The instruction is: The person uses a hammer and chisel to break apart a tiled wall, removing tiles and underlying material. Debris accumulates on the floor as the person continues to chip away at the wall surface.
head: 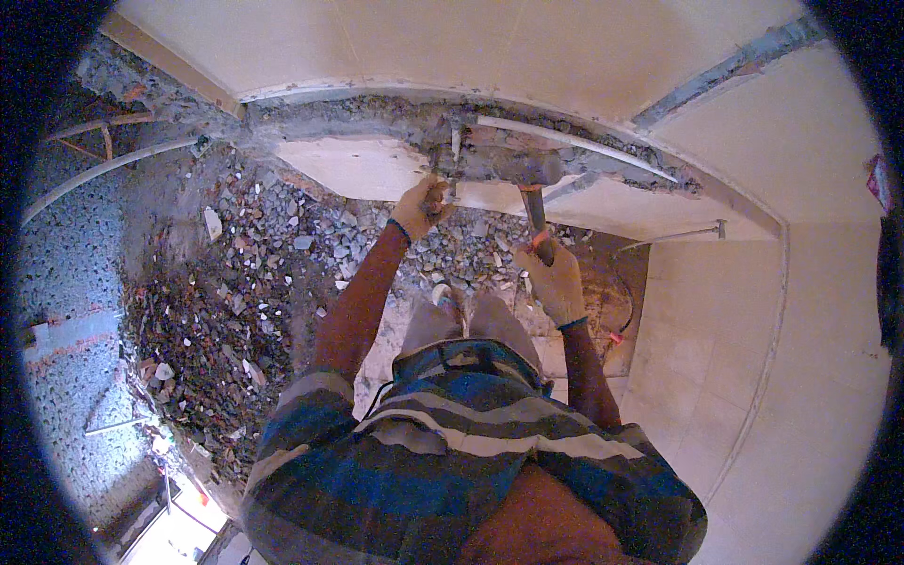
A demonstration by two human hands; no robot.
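Note:
My left hand (421, 206), in a pale work glove with a dark cuff, is closed around what looks like a metal chisel (443, 161). The chisel points at the broken masonry channel (353, 116) in the wall, and the fingers hide much of it. To the right, my gloved right hand (554, 279) grips a hammer by its handle (535, 212), which has orange bands. The hammer's head (530, 168) is raised near the channel and blends into the grey masonry. A short white pipe (456, 141) stands just above my left hand.
A long white pipe (579, 141) runs along the channel. Rubble (233, 304) covers the floor at left and below the wall. Pale tiles (558, 353) lie underfoot. At right, a metal pipe (678, 236) projects near the tiled wall (685, 318). A curved pipe (106, 169) spans the far left.

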